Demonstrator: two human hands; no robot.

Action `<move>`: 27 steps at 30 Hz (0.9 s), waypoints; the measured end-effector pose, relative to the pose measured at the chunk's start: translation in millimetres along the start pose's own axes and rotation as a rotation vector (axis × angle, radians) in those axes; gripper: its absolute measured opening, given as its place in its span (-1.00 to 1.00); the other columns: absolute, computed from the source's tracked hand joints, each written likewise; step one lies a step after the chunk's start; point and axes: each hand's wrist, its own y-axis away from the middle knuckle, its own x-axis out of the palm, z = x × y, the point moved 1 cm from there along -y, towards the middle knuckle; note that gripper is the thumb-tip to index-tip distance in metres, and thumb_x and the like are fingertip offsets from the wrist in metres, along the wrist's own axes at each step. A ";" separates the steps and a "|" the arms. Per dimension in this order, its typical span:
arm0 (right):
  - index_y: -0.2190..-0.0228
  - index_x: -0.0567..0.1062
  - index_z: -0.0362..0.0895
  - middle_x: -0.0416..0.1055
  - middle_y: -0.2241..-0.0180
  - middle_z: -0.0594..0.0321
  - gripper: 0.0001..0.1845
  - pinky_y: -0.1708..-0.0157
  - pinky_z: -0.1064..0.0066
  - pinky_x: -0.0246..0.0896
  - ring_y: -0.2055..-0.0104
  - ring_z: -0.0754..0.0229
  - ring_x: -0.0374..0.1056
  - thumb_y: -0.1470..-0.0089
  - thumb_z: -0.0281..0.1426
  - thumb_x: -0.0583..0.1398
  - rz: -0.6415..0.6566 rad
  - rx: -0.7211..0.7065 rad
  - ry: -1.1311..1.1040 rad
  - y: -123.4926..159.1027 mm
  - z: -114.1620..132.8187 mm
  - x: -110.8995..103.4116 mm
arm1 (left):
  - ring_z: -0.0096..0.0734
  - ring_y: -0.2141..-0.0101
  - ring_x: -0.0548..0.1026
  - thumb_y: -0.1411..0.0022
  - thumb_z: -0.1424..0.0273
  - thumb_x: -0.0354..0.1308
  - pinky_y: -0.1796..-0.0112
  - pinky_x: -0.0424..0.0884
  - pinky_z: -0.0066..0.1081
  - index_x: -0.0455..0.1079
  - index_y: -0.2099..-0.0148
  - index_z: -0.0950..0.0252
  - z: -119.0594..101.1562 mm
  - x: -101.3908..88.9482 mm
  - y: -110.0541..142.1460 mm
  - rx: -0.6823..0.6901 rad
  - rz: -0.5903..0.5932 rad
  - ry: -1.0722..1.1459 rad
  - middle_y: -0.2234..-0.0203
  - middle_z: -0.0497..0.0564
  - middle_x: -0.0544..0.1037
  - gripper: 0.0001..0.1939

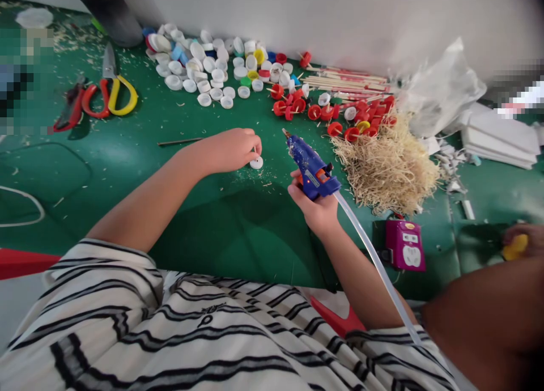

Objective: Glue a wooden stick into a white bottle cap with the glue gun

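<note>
My left hand is closed in a pinch at the far edge of a small white bottle cap, which lies on the green table. A short pale sliver shows by the fingertips, too small to make out fully. In my right hand is a blue hot glue gun, its nozzle angled up and left, a little right of the cap and apart from it. A long clear glue stick trails from the gun's back. White crumbs are scattered around the cap.
Loose bottle caps are heaped along the wall. Red caps with sticks, wooden skewers and wood shavings sit right. Scissors lie left, a thin rod nearer. A purple socket block stands beside another person's hand.
</note>
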 end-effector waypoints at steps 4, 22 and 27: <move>0.21 0.58 -0.05 0.59 0.32 0.27 -0.66 0.21 0.22 0.51 0.31 0.16 0.51 0.05 -0.24 0.43 0.005 0.003 0.009 0.0 -0.3 -0.6 | 0.02 -0.09 0.56 -0.53 0.19 -0.06 -0.04 0.43 -0.15 0.50 -0.33 0.36 2.2 7.7 2.9 0.035 -0.058 -0.020 -0.16 0.29 0.56 -0.45; 0.22 0.66 -0.02 0.51 0.41 0.32 -0.42 0.35 0.29 0.43 0.41 0.22 0.38 0.20 0.04 0.57 0.066 0.047 -0.082 -0.6 -3.4 -2.8 | 0.18 -0.18 0.47 -0.45 0.26 0.07 -0.24 0.39 0.10 0.37 -0.46 0.41 2.8 37.4 14.1 0.159 -0.267 -0.070 -0.20 0.37 0.50 -0.37; 0.23 0.67 -0.01 0.51 0.41 0.32 -0.48 0.35 0.28 0.42 0.45 0.25 0.33 0.10 0.08 0.52 0.093 -0.002 -0.058 -1.4 -9.0 -4.8 | 0.18 -0.21 0.49 -0.49 0.32 0.00 -0.21 0.42 0.10 0.28 -0.50 0.44 1.0 39.7 14.4 0.161 -0.236 -0.098 -0.22 0.40 0.54 -0.37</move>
